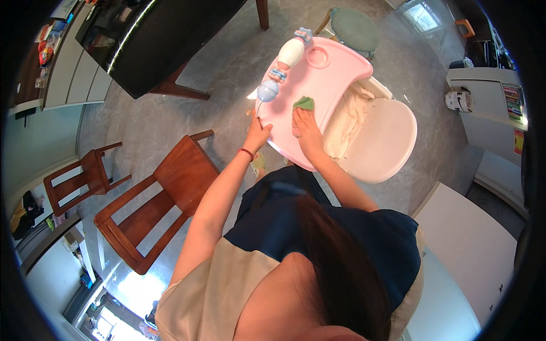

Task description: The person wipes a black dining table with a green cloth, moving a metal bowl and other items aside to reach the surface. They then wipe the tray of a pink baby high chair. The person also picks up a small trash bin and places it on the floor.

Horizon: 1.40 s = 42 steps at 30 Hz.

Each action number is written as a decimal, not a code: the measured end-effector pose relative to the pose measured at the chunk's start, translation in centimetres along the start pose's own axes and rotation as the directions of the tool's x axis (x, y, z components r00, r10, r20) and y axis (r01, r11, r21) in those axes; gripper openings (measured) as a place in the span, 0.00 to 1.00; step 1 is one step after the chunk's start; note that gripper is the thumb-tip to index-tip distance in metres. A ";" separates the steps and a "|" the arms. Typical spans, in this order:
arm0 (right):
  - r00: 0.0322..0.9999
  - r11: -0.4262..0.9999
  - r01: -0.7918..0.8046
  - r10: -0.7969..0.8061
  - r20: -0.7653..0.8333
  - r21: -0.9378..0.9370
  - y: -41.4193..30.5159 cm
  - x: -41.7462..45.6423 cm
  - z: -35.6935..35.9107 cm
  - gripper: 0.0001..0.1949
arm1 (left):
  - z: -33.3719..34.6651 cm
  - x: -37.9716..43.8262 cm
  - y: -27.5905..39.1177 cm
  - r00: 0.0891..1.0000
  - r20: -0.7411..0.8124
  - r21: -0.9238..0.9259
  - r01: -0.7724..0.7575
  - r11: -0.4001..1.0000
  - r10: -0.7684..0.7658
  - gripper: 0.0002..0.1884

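A pink high-chair tray (286,134) lies before me, joined to a white high-chair seat (386,140). My right hand (309,134) rests flat on the tray with a green cloth (304,103) under its fingers; some of the cloth is hidden by the hand. At the tray's left edge, my left hand (257,133) holds the rim, thumb on top, beside the base of a toy bar. That bar carries a pale blue ball (268,91), a white oval piece (291,53) and pink-and-blue rings (277,75). A round recess (318,57) is moulded into the tray's far part.
Cream fabric (347,121) lies across the seat. Behind the high chair stands a round green-topped stool (355,30). Two wooden chairs (187,170) and a black-topped table (170,34) are on my left. White cabinets (482,100) line the right side; the floor is grey tile (230,64).
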State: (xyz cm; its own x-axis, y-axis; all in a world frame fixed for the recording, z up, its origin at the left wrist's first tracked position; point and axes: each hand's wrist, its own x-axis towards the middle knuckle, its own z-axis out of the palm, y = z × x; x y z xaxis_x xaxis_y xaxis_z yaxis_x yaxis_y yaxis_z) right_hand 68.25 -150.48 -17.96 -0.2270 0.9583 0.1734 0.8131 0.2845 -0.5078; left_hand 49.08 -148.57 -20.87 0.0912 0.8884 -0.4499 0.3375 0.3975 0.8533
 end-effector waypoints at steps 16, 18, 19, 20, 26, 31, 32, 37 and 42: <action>0.970 0.969 0.228 -0.235 0.069 0.089 -1.1 0.7 1.5 0.20 | 0.0 0.1 -0.2 0.999 0.004 -0.009 0.055 0.998 -0.054 0.40; 0.987 0.903 -0.130 0.080 0.137 0.410 0.8 5.3 0.2 0.19 | 0.3 0.7 -1.2 0.999 -0.019 -0.022 0.036 0.999 -0.036 0.40; 0.952 0.786 -0.302 0.221 0.212 0.539 1.1 7.5 -1.2 0.19 | 0.6 1.0 -2.1 0.999 -0.035 -0.047 0.016 0.999 -0.018 0.40; 0.962 0.839 -0.270 0.259 0.089 0.472 1.1 9.0 -2.5 0.18 | 0.8 1.1 -2.5 0.999 -0.051 -0.069 -0.002 0.998 -0.002 0.40; 0.859 0.857 -0.283 0.426 -0.284 0.430 9.5 12.6 -2.0 0.13 | 0.3 -0.2 0.9 0.999 -0.030 -0.093 0.011 0.996 -0.014 0.38; 0.763 0.795 -0.538 0.601 -0.239 0.282 7.4 16.9 -5.3 0.15 | 0.5 -0.3 0.2 0.998 -0.059 -0.141 -0.019 0.990 0.011 0.37; 0.780 0.802 -0.562 0.596 -0.193 0.204 7.3 17.6 -4.6 0.16 | 0.7 -0.3 0.2 0.997 -0.072 -0.164 -0.048 0.985 0.036 0.37; 0.755 0.778 -0.621 0.627 -0.193 0.099 7.1 20.7 -2.3 0.17 | 0.5 -0.4 -0.2 0.999 -0.033 -0.226 0.009 0.974 -0.017 0.36; 0.916 0.908 -0.385 0.398 -0.053 0.164 10.0 19.2 -1.0 0.14 | 0.8 -0.4 0.4 0.996 -0.090 -0.177 -0.012 0.984 -0.004 0.37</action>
State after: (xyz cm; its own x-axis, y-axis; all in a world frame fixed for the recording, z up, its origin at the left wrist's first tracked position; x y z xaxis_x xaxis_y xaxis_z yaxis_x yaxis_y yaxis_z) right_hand 72.55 -129.29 -18.84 0.1435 0.9897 0.0013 0.7378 -0.1061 -0.6666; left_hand 49.96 -148.98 -20.55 0.0047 0.9037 -0.4280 0.1650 0.4215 0.8917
